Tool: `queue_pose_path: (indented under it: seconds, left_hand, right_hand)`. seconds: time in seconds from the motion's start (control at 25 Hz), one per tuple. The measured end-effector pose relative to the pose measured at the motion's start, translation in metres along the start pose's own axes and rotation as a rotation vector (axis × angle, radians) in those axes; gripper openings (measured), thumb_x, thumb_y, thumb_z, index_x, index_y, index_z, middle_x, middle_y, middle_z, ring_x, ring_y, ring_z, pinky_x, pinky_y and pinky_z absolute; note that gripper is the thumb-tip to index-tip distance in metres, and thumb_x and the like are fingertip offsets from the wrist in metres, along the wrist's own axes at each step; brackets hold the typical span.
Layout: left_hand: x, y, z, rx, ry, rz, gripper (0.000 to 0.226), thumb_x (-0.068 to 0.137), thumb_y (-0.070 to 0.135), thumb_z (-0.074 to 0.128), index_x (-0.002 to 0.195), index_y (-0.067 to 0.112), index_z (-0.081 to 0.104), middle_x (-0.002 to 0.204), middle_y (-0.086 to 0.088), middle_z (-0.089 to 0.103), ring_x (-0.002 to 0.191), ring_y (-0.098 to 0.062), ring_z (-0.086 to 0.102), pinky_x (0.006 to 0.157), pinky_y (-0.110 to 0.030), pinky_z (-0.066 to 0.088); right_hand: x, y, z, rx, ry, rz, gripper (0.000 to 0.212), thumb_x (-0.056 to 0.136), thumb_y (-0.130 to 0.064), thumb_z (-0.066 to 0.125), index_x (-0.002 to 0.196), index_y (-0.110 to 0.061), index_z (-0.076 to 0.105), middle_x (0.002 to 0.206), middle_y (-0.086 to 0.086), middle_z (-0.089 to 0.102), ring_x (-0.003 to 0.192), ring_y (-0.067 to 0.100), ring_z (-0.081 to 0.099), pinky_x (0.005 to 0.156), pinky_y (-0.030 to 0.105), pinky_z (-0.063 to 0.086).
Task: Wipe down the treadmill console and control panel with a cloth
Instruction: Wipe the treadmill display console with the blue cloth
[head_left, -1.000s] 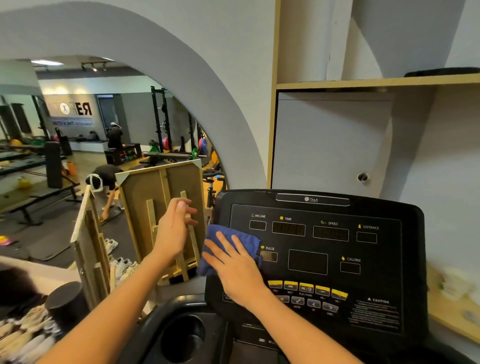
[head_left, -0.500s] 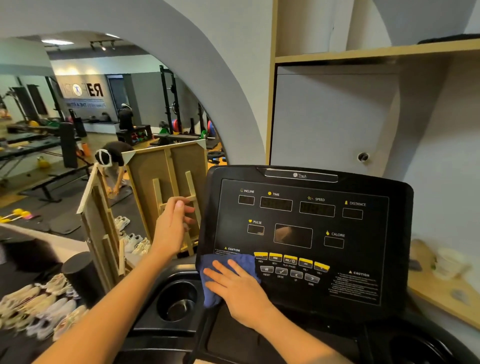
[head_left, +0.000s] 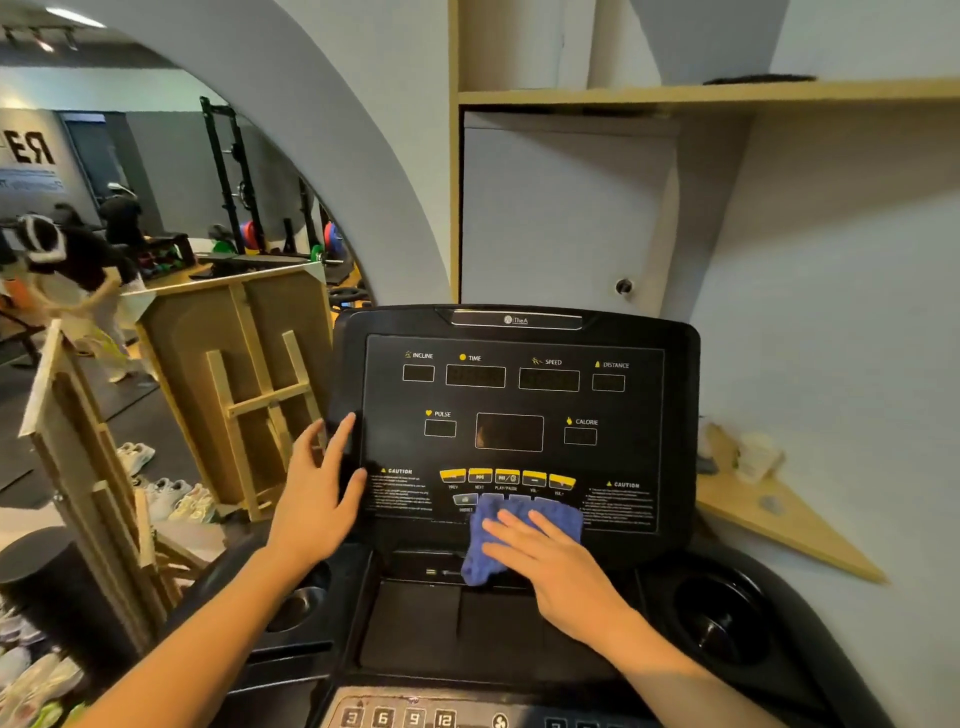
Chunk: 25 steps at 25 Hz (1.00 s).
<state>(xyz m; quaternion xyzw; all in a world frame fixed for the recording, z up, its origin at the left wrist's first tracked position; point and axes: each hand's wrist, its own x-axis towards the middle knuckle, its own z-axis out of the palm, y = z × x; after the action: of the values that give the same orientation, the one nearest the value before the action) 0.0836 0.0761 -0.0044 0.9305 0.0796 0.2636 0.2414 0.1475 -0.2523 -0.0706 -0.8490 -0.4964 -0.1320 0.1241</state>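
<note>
At the lower centre of the frame, the right hand (head_left: 558, 566) lies flat on a blue cloth (head_left: 511, 538), its fingers spread and extended rather than curled, pressing the fabric against the bottom edge of the treadmill console (head_left: 519, 415), where it covers part of the lower row of grey keys. The lowest corner of the cloth hangs past the console's lip toward the dark tray below. Just above the cloth, the row of yellow buttons (head_left: 506, 477) shows uncovered. Left of centre, the left hand (head_left: 319, 499) rests on the console's left border, fingers loose and straight, thumb lying on the face near the left caution label; it grips nothing and seems only to steady the panel. The step in hand looks like wiping the button strip along the foot of the display face. Further down, at the bottom edge of the frame, a second panel of numbered keys (head_left: 400, 718) is partly visible and looks as yet unreached by the cloth, as do the cup holder (head_left: 722, 618) at lower right and the tray between. The next move probably calls for sliding the flat palm sideways across the remaining keys with even, light pressure, so that no button is pushed in, then carrying the cloth down to the lower control panel.
</note>
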Motion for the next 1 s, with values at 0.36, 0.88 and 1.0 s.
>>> queue_pose_path:
  seconds: [0.36,0.88,1.0]
  left_hand:
    - [0.024,0.02,0.03,0.102,0.157,0.06,0.065,0.092,0.051,0.039,0.154,0.036,0.023,0.161,-0.02,0.006,0.142,-0.041,0.02,0.115,-0.05,0.025]
    - [0.026,0.01,0.042,0.096,0.232,0.09,0.062,0.092,0.052,0.039,0.151,0.035,0.034,0.16,-0.017,0.014,0.131,-0.04,0.034,0.098,-0.052,0.046]
    - [0.026,0.01,0.042,0.106,0.241,0.109,0.061,0.093,0.051,0.039,0.151,0.033,0.034,0.16,-0.017,0.015,0.132,-0.038,0.034,0.102,-0.051,0.042]
  right_hand:
    - [-0.101,0.063,-0.046,-0.118,0.07,0.439,0.11,0.082,0.014,0.057,0.153,-0.049,0.003,0.164,-0.02,-0.002,0.152,0.011,-0.002,0.121,0.038,0.002]
    - [0.054,0.109,-0.134,-0.325,0.46,0.783,0.056,0.105,-0.028,0.027,0.157,-0.019,0.01,0.165,0.007,0.002,0.151,0.033,0.001,0.119,0.058,0.015]
    - [0.107,0.092,-0.137,-0.375,0.451,0.685,0.058,0.103,-0.036,0.02,0.158,-0.019,0.014,0.165,0.009,0.007,0.151,0.035,0.002,0.119,0.059,0.009]
